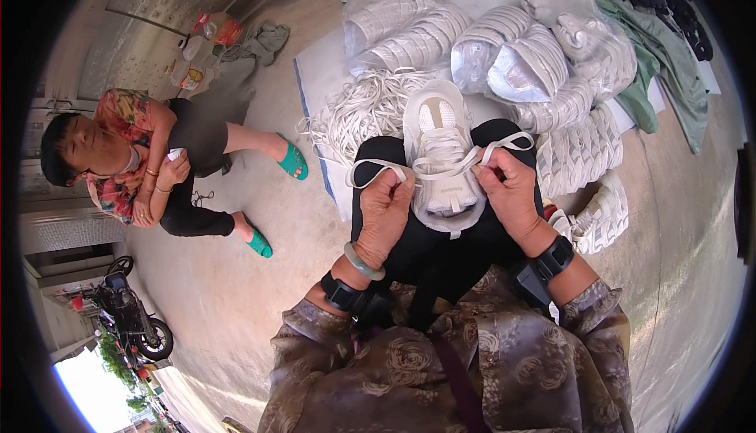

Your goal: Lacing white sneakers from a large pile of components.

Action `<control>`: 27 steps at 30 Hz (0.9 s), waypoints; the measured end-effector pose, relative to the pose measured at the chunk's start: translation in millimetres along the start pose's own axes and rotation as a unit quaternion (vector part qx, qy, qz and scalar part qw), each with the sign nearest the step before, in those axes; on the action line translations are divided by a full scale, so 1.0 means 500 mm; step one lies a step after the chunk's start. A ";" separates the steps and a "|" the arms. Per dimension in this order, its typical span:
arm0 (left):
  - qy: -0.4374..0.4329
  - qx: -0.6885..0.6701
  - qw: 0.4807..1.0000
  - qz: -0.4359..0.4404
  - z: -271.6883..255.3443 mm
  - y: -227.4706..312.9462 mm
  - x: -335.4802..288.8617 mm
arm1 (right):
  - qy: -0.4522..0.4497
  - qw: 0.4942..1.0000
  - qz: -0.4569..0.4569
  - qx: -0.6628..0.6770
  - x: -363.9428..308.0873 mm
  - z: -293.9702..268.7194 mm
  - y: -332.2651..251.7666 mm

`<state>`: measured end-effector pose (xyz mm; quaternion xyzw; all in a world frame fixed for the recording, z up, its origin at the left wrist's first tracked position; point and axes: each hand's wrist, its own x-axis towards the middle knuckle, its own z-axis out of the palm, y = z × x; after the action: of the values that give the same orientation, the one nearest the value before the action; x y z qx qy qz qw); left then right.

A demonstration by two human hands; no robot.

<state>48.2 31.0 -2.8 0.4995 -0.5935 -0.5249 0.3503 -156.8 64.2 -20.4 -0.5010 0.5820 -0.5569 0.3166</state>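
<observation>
A white shoe upper (442, 145) without a visible sole lies on my lap, its toe pointing away from me and its tongue and collar nearest me. White shoelace (441, 167) crosses its front. My left hand (386, 200) pinches one end of the lace on the left of the upper, with a loop standing out beyond the fingers. On the other side my right hand (508, 189) pinches the other end, and a second loop (508, 143) sticks up past the fingertips. Both hands are closed, near the collar.
A pile of loose white laces (366, 110) lies beyond my left knee. Plastic-wrapped stacks of uppers (413, 27) cover the white sheet ahead. More uppers (583, 149) sit at my right. Another person (130, 157) sits at the left, near a parked motorcycle (130, 315). Green cloth (669, 63) lies far right.
</observation>
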 end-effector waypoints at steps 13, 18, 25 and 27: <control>0.052 0.194 0.966 0.161 0.010 0.025 0.023 | -0.014 0.999 0.048 0.009 -0.006 -0.022 -0.007; 0.074 0.292 0.914 0.273 0.018 0.044 0.034 | -0.007 0.990 0.110 0.089 -0.010 -0.035 -0.017; 0.051 0.203 0.969 0.133 0.008 0.034 0.028 | -0.024 0.988 0.112 0.108 -0.016 -0.045 -0.009; 0.054 0.199 0.968 0.141 0.011 0.033 0.027 | -0.024 0.987 0.113 0.111 -0.016 -0.045 -0.010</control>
<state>36.1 18.5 10.5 0.4977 -0.7306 -0.3137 0.3465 -174.0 79.7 -13.2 -0.4068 0.5616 -0.5668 0.4447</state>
